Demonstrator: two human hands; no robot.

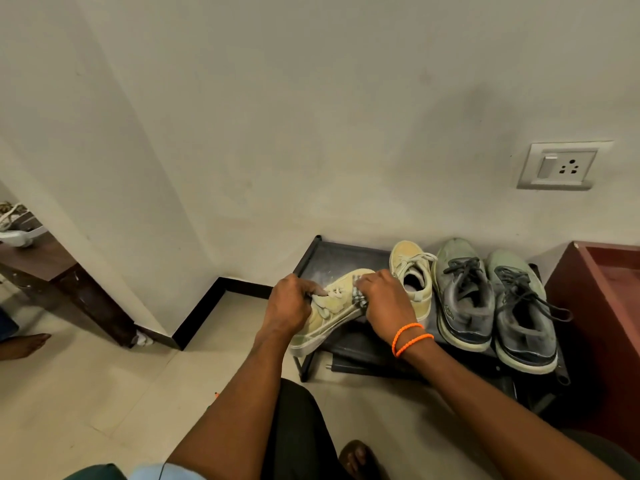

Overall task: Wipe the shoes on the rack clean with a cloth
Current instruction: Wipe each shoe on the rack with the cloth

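The pale yellow shoe [332,313] is held up between the two hands, tilted with its toe pointing away toward the wall and its heel nearest the person, just over the left end of the rack [322,251]. Its canvas looks dull and smudged, with white laces and a whitish sole edge. The left hand [289,304] grips the shoe from its left side, fingers curled around the laced upper. The right hand [386,303] sits on the shoe's right side, fingers curled around a bunched, checked cloth [359,296] and pressing it against the upper; only a small part of the cloth shows below the knuckles. Two orange bands [410,337] circle the right wrist.

Just beyond the right hand, the matching yellow shoe [412,271] stands on the rack, toe to the wall. Further right of that hand sits a pair of grey shoes [491,299] with dark laces and worn, dusty uppers. A wall socket [562,166] is mounted above them.
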